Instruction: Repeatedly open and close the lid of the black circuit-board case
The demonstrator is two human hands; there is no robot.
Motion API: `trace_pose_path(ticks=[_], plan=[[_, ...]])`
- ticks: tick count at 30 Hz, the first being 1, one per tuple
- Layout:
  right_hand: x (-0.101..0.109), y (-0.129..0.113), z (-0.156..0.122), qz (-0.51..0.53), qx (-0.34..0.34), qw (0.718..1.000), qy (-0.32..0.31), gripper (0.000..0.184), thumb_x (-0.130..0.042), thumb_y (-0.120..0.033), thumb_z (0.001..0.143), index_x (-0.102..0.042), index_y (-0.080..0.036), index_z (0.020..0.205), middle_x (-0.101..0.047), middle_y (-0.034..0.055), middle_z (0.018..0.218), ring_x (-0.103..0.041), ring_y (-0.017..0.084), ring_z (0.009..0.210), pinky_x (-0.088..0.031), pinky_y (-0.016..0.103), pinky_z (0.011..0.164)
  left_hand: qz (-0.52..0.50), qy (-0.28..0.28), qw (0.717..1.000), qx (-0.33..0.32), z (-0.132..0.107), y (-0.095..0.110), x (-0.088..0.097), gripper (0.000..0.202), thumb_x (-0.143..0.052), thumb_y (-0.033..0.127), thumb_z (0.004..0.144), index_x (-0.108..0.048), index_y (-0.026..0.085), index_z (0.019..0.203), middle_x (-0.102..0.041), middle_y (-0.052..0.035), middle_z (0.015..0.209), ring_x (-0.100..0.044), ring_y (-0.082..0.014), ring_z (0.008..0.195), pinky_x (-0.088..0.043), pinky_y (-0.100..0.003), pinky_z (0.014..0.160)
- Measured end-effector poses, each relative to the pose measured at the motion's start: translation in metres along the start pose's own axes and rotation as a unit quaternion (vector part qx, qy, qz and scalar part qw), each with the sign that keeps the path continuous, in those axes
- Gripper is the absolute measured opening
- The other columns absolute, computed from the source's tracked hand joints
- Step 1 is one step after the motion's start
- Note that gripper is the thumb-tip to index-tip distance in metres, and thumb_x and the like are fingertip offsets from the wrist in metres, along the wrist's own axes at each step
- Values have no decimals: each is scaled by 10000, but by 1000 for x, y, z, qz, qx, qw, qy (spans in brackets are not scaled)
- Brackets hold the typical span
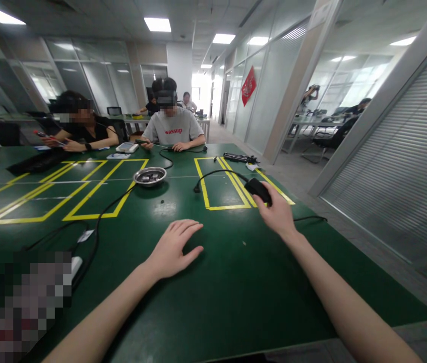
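My left hand (173, 248) lies flat on the green table (236, 282), fingers stretched out and together, holding nothing. My right hand (278, 214) reaches forward and closes its fingers on a black corded device (257, 189) that rests at the near edge of a yellow-taped rectangle (221, 184). The device's black cable (213, 174) arcs left across that rectangle and ends in a small plug.
A metal bowl (149, 176) with small parts stands mid-table. Black cables (96, 227) run to a power strip at the left. A black tool (240, 158) lies at the far right. Two people sit across the table; the table's right edge meets a walkway.
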State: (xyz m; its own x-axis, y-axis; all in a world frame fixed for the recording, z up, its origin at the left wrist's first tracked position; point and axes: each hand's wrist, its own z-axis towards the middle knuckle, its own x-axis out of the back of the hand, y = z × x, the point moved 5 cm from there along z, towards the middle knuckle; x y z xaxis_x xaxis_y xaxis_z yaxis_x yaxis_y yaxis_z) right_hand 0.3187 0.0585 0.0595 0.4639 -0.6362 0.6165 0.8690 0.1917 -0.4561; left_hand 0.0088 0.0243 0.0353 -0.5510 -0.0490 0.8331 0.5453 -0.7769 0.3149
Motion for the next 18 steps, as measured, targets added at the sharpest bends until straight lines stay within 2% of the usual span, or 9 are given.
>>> trace_pose_path(ticks=[3, 5, 9, 11, 14, 18], plan=[[20, 35, 12, -68, -93, 992, 44, 549, -459, -484, 971, -544, -174, 1416, -733, 156, 1159, -697, 333, 982, -520, 409, 845, -38, -68, 997, 8, -1, 5, -10, 427, -650, 314, 952, -594, 243, 1369, -672, -96, 1348, -602, -264, 1258, -467, -468, 1109], [24, 58, 14, -113, -146, 982, 45, 563, -441, -501, 978, -546, -157, 1411, -735, 172, 1127, -696, 342, 993, -512, 406, 845, -53, -91, 994, 17, -2, 7, -13, 419, -651, 299, 954, -598, 241, 1366, -683, -92, 1333, -614, -256, 1241, -476, -463, 1102], [11, 103, 6, -174, -263, 949, -23, 550, -537, -558, 927, -627, -152, 1287, -745, 178, 1048, -715, 326, 952, -533, 395, 816, -63, -109, 992, 27, -2, 7, -16, 415, -642, 282, 958, -599, 234, 1368, -692, -92, 1321, -626, -252, 1228, -488, -463, 1092], [2, 117, 2, -190, -288, 936, -67, 543, -607, -569, 880, -654, -161, 1235, -747, 172, 1034, -724, 316, 925, -546, 394, 800, -64, -110, 992, 28, -2, 5, -16, 409, -638, 275, 958, -604, 233, 1364, -695, -93, 1313, -630, -253, 1222, -494, -461, 1087], [-4, 122, -1, -197, -285, 934, -90, 526, -655, -559, 842, -669, -177, 1204, -749, 167, 1020, -726, 316, 905, -550, 395, 776, -64, -105, 992, 22, -2, 5, -16, 402, -637, 269, 956, -611, 238, 1356, -701, -89, 1291, -637, -251, 1203, -506, -453, 1072], [4, 106, 4, -164, -240, 956, -39, 479, -606, -518, 863, -658, -180, 1199, -748, 157, 990, -708, 328, 912, -526, 377, 757, -60, -109, 992, 18, -2, 5, -18, 409, -647, 266, 954, -606, 231, 1359, -698, -87, 1293, -633, -246, 1207, -508, -445, 1065]])
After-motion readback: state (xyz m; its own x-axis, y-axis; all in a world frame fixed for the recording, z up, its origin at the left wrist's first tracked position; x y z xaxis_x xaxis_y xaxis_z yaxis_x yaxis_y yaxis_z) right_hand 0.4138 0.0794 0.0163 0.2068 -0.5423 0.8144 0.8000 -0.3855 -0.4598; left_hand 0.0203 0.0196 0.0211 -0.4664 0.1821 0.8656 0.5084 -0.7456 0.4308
